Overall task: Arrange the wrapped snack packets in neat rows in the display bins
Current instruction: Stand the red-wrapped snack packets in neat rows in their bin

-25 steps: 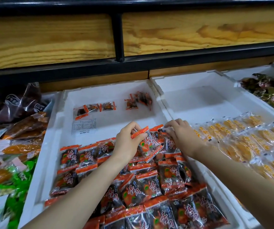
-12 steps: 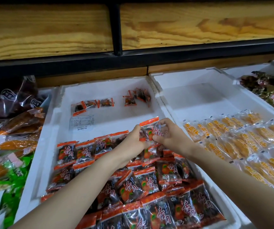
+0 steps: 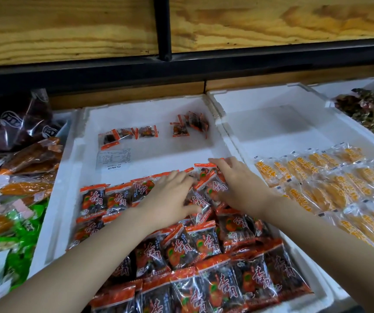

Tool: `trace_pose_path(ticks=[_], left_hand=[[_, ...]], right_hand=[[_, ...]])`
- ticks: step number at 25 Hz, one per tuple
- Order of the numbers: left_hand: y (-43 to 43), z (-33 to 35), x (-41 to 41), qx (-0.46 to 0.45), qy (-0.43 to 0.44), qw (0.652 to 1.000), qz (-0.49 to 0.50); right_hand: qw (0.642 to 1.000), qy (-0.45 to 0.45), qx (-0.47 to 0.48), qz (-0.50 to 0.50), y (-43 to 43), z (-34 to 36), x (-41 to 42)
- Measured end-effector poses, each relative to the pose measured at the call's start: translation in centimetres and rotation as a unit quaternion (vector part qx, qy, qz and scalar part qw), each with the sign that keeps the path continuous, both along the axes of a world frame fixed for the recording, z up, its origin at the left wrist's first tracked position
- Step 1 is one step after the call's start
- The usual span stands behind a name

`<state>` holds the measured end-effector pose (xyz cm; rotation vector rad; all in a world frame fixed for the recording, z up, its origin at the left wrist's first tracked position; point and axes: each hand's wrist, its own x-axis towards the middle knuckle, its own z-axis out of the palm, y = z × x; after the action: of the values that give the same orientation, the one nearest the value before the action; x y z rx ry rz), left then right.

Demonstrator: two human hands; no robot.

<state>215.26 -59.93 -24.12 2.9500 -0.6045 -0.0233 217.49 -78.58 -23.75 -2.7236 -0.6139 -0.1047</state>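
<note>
Two hands are laid on the red-and-black snack packets (image 3: pixel 204 242) in the middle white foam bin (image 3: pixel 68 177). The left hand (image 3: pixel 170 198) is pressed flat on the far row of packets, its fingers (image 3: pixel 186 177) straight and spread, thumb held out to the side. The right hand (image 3: pixel 243 186) is rested just beside it, near the bin's right wall, with its fingers (image 3: pixel 217 162) stretched out over an orange packet edge; nothing is gripped by either hand. Rows of packets are seen across the near half of the bin. A few loose packets (image 3: pixel 146 132) and a paper slip (image 3: pixel 113 158) are left at the far end. Yellow packets (image 3: pixel 330 193) are lined up in the neighbouring bin (image 3: pixel 271 132) to the right.
</note>
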Motion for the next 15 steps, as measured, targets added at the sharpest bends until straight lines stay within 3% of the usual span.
trace_pose_path(ticks=[4, 8, 12, 15], left_hand=[[0.2, -0.1, -0.1, -0.005, 0.038, 0.999, -0.026], [0.9, 0.2, 0.2, -0.027, 0.025, 0.998, -0.058], [4.5, 0.6, 3.6, -0.069, -0.086, 0.994, 0.012], [8.0, -0.3, 8.4, -0.046, -0.092, 0.992, 0.078]], right_hand=[[0.996, 0.054, -0.036, 0.052, -0.4, -0.4, 0.2], [0.999, -0.024, -0.022, 0.024, -0.2, 0.5, 0.7], [0.995, -0.090, 0.045, 0.003, 1.5, 1.8, 6.4], [0.995, -0.097, -0.007, -0.011, 3.8, 1.3, 13.3]])
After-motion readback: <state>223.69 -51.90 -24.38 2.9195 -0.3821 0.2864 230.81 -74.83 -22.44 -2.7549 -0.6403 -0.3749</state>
